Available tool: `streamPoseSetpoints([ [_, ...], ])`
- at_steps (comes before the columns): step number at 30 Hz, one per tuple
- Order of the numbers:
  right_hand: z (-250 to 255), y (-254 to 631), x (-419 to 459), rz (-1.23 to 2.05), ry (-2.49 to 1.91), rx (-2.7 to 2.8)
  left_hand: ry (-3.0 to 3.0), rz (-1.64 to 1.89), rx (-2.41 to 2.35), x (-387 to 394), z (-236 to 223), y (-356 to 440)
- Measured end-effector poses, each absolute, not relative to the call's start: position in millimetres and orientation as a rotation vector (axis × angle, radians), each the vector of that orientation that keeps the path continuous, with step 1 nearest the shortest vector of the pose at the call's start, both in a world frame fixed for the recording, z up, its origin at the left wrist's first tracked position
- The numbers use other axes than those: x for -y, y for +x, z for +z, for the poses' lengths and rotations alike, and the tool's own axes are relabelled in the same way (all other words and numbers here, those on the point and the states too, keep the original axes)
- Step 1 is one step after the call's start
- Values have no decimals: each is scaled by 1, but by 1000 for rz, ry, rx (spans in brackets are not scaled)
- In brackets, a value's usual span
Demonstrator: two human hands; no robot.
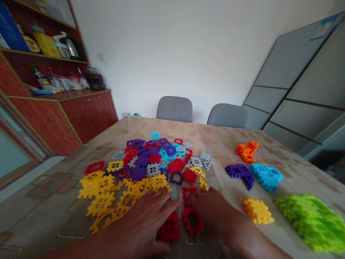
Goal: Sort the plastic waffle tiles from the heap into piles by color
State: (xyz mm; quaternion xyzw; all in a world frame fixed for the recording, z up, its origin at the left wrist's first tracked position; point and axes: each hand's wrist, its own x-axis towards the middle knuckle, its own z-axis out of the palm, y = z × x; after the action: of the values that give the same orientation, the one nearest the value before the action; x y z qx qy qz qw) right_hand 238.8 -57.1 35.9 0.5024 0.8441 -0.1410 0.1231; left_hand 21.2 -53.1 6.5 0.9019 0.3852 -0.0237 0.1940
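My left hand [149, 223] lies palm down at the near edge of the pile, fingers spread over yellow interlocking tiles [126, 201]. Its thumb and forefinger are apart beside a red window tile [169, 227]. To its right, my right hand [210, 207] reaches in with fingers apart, resting on or just above a red frame tile [192, 222] and a red tile with a triangular hole [188, 193]. Its fingertips are partly hidden. Neither hand visibly grips a piece. Purple tiles [140, 169], grey tiles [153, 169] and light blue tiles [168, 153] are heaped beyond the hands.
On the right of the table [218, 144] stand sorted groups: orange tiles [246, 153], purple tiles [239, 172], light blue tiles [266, 176], a yellow stack [258, 210] and a large lime-green stack [315, 219]. Two grey chairs [174, 108] are at the far edge.
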Motion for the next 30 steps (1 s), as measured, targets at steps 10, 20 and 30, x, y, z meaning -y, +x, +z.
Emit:
streamPoseSetpoints([
  [10, 31, 237, 55, -409, 1459, -2471, 2489, -45, -1169, 61, 4, 34],
  [20, 25, 241, 56, -427, 1489, -2497, 2487, -76, -1145, 60, -1, 33],
  [30, 29, 254, 54, -578, 1533, -2568, 2447, 14, -1145, 61, 6, 26],
])
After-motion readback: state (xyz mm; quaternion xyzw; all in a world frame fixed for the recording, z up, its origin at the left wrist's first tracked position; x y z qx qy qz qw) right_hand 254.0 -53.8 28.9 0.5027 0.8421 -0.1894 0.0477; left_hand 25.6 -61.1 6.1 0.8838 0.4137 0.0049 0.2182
